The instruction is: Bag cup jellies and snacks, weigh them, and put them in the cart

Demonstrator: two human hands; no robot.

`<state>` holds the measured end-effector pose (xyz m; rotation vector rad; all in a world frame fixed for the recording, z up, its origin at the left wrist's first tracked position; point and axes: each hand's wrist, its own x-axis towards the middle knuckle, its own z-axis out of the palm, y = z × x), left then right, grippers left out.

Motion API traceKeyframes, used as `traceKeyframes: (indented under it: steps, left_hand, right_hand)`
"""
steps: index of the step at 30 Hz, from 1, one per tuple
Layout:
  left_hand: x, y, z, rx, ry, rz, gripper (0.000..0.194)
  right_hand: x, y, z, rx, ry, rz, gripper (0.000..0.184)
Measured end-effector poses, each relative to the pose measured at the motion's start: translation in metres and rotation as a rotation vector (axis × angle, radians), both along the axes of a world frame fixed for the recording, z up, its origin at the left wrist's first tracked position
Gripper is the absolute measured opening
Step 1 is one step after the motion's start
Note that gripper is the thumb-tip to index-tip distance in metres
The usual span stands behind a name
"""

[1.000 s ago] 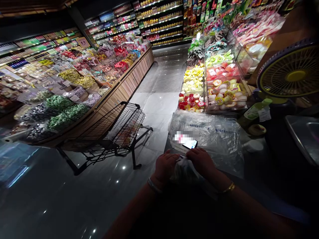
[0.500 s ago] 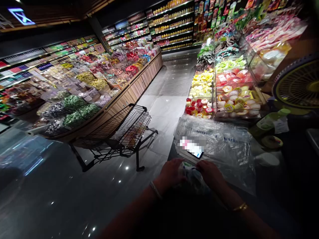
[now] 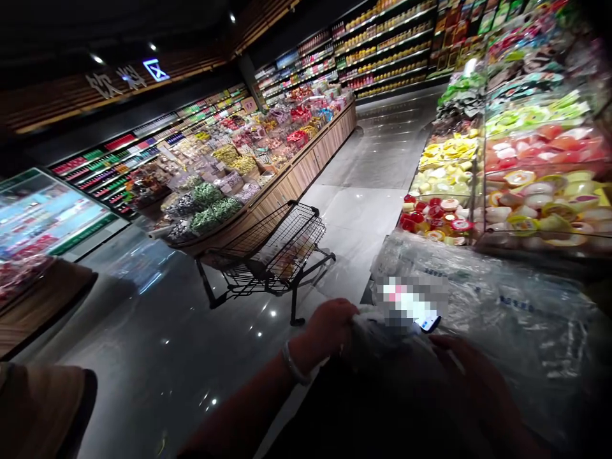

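My left hand (image 3: 331, 328) is closed around the gathered top of a thin clear plastic bag (image 3: 380, 328); a bracelet circles that wrist. What the bag contains is too dark to make out. To the right of the bag, my right hand (image 3: 471, 366) is dimly lit, its fingers stretched out and seemingly apart, near the bag's side. Just beyond the hands lies a phone (image 3: 427, 319) with a lit screen, on a clear plastic sheet (image 3: 482, 290) printed with blue lettering.
A black shopping cart (image 3: 268, 255) stands on the glossy floor to the left. Behind it runs a wooden display counter (image 3: 296, 166) heaped with packaged snacks. At the right are bins of colourful jelly cups (image 3: 540, 204). A brown rounded edge (image 3: 43, 408) shows at lower left.
The view has turned left and the scene has slid rightward. My left hand has changed from fingers at the bag to a closed grip. My right hand has moved right, its fingers straighter.
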<state>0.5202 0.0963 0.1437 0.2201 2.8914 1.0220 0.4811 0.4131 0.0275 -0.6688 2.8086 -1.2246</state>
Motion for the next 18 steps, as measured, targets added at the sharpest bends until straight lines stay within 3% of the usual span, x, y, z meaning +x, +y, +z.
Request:
traceKeyframes:
  steps: [4,8,13,18]
  left_hand:
    - [-0.016,-0.056,0.031,-0.015,0.148,0.273,0.023]
    - [-0.048,-0.132,0.04,-0.086,0.235,0.477,0.027]
    - [-0.098,-0.241,0.029,-0.162,0.273,0.583,0.032]
    - [-0.164,-0.355,0.005,-0.214,0.296,0.634,0.028]
  right_hand:
    - [-0.009,-0.011,-0.01,0.008,0.009,0.015,0.036]
    - [-0.005,-0.051,-0.021,-0.028,-0.067,0.0,0.032]
    - [-0.005,-0.149,-0.046,-0.116,-0.202,0.029,0.024]
    - [-0.035,-0.271,-0.074,-0.119,-0.33,0.096,0.025]
